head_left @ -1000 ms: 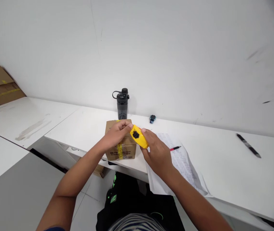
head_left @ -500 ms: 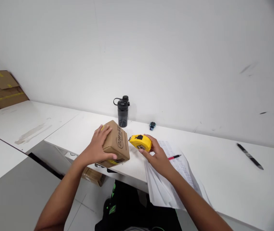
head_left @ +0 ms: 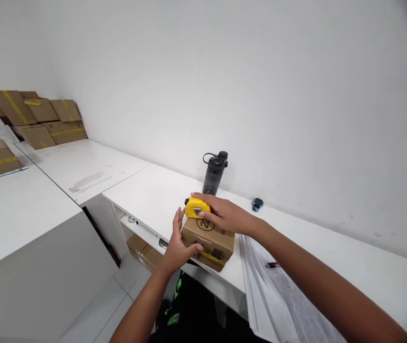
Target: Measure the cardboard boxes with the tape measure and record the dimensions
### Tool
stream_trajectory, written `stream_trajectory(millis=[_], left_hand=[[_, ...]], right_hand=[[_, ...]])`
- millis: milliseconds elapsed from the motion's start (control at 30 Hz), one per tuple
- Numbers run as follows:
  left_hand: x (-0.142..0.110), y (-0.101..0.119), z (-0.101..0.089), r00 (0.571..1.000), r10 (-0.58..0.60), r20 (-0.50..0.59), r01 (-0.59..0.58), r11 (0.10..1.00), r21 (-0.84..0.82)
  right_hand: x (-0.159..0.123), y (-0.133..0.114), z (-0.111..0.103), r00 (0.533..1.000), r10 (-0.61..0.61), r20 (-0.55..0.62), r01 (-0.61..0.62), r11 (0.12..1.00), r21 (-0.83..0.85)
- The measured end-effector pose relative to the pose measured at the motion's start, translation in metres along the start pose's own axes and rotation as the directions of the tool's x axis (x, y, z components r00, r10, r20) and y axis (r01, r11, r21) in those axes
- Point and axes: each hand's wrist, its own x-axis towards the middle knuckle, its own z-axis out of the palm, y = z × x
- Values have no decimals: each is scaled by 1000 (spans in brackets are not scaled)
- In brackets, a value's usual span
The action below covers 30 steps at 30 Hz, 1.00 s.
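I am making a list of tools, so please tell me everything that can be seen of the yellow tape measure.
The tape measure has a rounded yellow casing that looks like plastic, a black part at its left end and a silvery patch on the side facing the camera. No drawn-out blade can be seen. The right hand grips it, partly covering it. It is held roughly upright at the far left part of the top of the cardboard box; whether it touches the box is unclear.
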Motion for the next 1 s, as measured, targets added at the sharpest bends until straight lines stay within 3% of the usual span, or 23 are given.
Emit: stream_trajectory(millis=[200,333,467,600,733,867,1000], left_hand=[[7,6,16,994,-105,-11,104,992,-67],[8,11,15,990,-140,-1,139,988,-68],[9,15,13,990,-138,-15,138,990,-3],[9,12,13,991,-119,-56,123,989,79],[6,-7,11,990,-89,-110,103,987,122],[5,-31,0,992,-74,-104,93,978,187],[19,-21,-11,993,69,-96,-40,959,281]], right_hand=[[-11,-5,3,998,63,8,-61,986,-153],[-20,-2,-2,997,78,29,-73,987,-142],[-48,11,-13,991,133,23,-130,987,-91],[-92,27,-21,976,217,-24,-218,975,-40],[-129,29,-27,948,313,-50,-313,950,2],[-144,26,-29,932,358,-52,-358,934,23],[-145,30,-28,942,328,-70,-327,945,29]])
